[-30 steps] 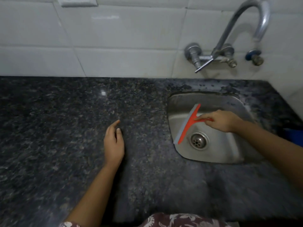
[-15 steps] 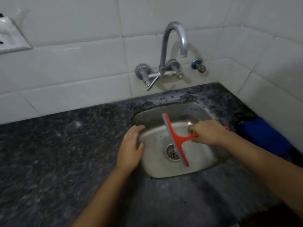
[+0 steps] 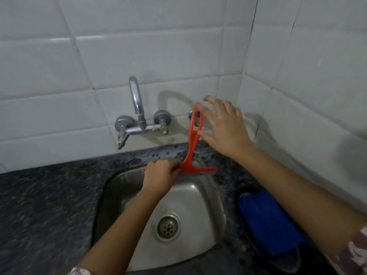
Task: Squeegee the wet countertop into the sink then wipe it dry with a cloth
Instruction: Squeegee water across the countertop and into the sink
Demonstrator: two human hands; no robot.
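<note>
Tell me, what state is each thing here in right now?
Countertop: dark stone, too blurred to tell whether wet.
Sink: no standing water.
Drain: unplugged.
Faucet: no water running.
Squeegee: upright at the sink's back rim, blade down, handle loop up.
Left hand: grips the blade's left end.
Right hand: fingers spread, beside the handle loop.
Blue cloth: bunched on the countertop right of the sink, untouched.

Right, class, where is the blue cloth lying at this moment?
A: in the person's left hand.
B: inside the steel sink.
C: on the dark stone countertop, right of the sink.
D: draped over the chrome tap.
C: the blue cloth lies on the dark speckled stone countertop to the right of the steel sink, while the left hand grips the red plastic squeegee instead.
</note>
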